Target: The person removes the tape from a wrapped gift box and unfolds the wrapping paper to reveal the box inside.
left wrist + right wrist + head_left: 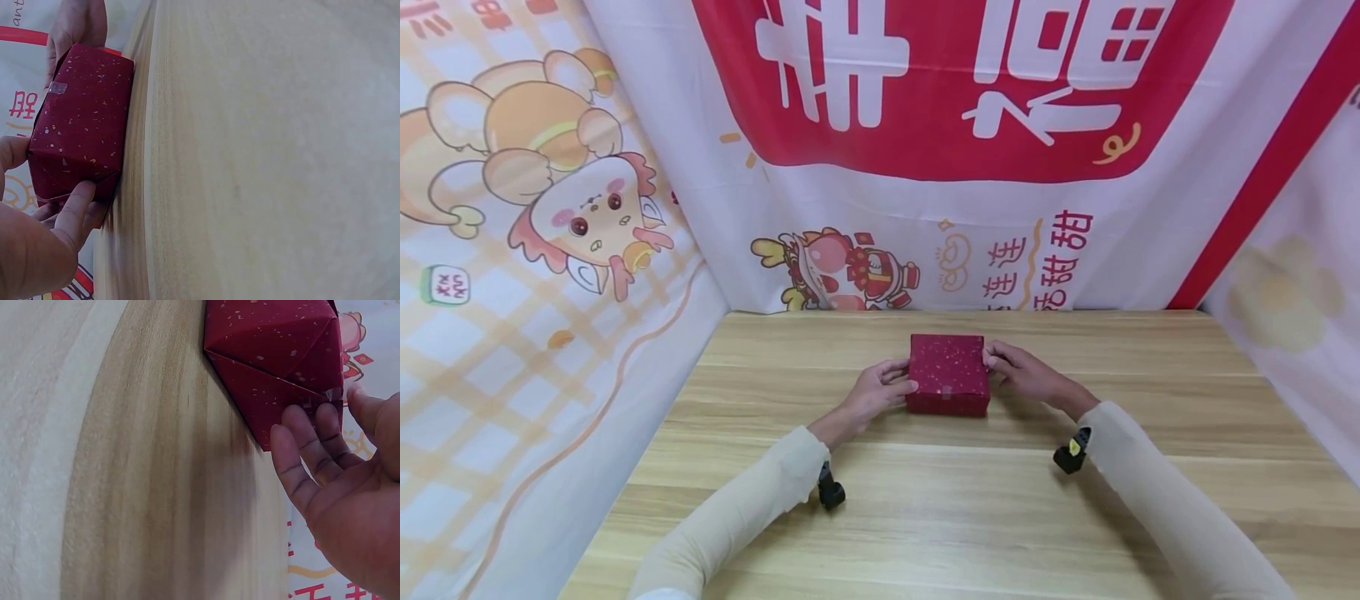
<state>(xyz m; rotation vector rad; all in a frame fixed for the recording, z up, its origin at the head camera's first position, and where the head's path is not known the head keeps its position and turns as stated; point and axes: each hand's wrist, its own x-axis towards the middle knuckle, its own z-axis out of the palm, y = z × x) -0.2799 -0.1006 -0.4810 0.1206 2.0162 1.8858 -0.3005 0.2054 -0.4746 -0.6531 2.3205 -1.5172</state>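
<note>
A dark red gift-wrapped box (948, 365) with pale flecks sits on the wooden table, near the wall cloth. At its left end my left hand (871, 393) holds the box by a corner, one digit over the top edge and others against the end face, as the left wrist view shows. My right hand (1026, 375) is at the opposite end. In the right wrist view its fingertips (292, 419) touch the folded end wrap, loosely bent, with the thumb close to the upper edge. Clear tape (57, 87) marks the front edge of the wrapping.
A wood-grain table (940, 500) lies under both forearms. Behind it hangs a white and red printed cloth (947, 158), and another patterned cloth (550, 350) covers the left side. Small black devices (831, 490) are worn at both wrists.
</note>
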